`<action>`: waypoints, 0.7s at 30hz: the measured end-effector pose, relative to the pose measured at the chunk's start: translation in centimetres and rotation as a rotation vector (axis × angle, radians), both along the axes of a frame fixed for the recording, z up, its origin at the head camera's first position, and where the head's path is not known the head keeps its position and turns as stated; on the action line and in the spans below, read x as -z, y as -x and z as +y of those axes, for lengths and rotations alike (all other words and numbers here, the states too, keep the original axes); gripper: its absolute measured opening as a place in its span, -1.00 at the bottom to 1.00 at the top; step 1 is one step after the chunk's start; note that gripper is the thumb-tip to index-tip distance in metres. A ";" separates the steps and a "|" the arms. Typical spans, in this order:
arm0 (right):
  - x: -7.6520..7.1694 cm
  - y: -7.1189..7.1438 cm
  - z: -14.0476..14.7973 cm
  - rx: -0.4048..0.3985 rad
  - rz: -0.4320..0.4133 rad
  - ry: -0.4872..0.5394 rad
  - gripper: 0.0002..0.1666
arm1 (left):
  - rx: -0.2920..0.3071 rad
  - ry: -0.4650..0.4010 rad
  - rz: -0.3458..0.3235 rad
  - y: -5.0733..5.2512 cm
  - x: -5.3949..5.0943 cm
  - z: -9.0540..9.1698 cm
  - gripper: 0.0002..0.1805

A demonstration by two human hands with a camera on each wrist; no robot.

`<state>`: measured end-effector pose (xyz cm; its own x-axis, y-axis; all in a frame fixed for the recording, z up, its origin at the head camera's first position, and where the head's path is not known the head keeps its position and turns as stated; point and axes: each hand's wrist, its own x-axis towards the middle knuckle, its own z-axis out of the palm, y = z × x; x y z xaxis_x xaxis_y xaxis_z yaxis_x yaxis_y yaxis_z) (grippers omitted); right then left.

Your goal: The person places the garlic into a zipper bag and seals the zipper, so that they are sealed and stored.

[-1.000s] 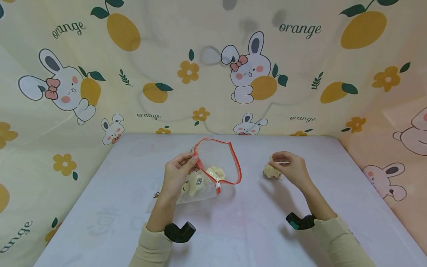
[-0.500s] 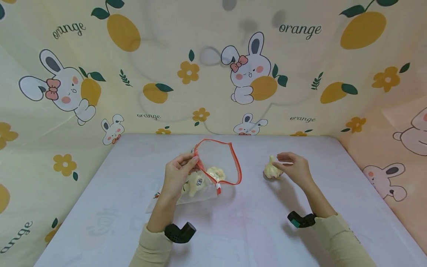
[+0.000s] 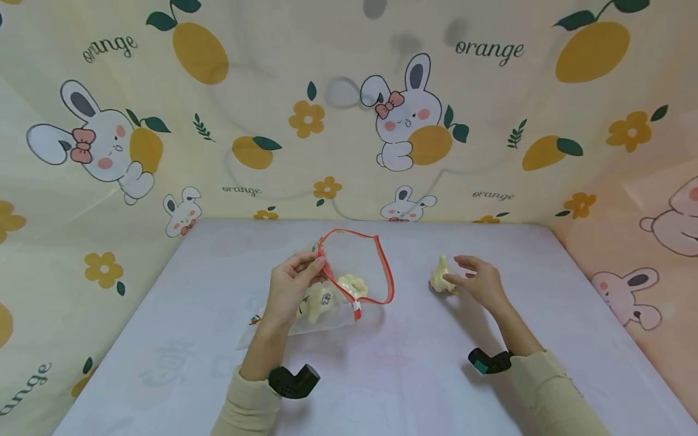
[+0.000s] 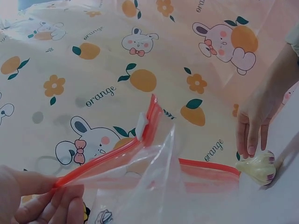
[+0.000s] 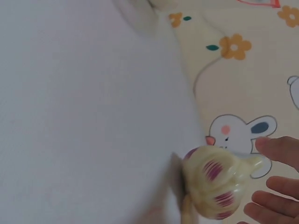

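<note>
My left hand (image 3: 291,284) pinches the red zip edge of a clear plastic zip bag (image 3: 388,272), whose mouth is spread wide. Inside the bag lie pale garlic bulbs (image 3: 322,300), partly covered by the hand and the printed film. A white slider (image 4: 141,126) sits on the red zip in the left wrist view. To the bag's right, a cream garlic bulb (image 3: 439,278) stands on the table, stem up; purple streaks mark it in the right wrist view. Beside this bulb my right hand (image 3: 482,281) has its fingers and thumb parted, with nothing held between them.
A white-covered table (image 3: 403,369) runs back to a fabric backdrop (image 3: 283,72) printed with rabbits and oranges. More of the same cloth hangs at both sides. Each wrist wears a black camera (image 3: 294,381).
My right hand has released the garlic bulb, its fingers spreading and drawing a little to the right. The bulb stays standing. My left hand and the bag hold their place.
</note>
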<state>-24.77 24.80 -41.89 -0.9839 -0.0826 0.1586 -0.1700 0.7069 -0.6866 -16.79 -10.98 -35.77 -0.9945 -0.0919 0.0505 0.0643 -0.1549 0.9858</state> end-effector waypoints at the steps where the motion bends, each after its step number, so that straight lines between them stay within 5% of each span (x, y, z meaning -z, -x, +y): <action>1: 0.1 0.0 0.0 0.002 -0.007 -0.001 -0.34 | 0.001 0.004 -0.001 0.0 0.0 0.0 -0.70; 14: 1.2 0.1 0.1 -0.007 -0.113 -0.036 -0.20 | 0.013 -0.005 0.010 0.1 0.0 0.1 -0.71; 21: 2.0 0.3 0.2 -0.016 -0.148 0.034 -0.19 | 0.019 -0.008 0.008 0.0 0.0 0.1 -0.70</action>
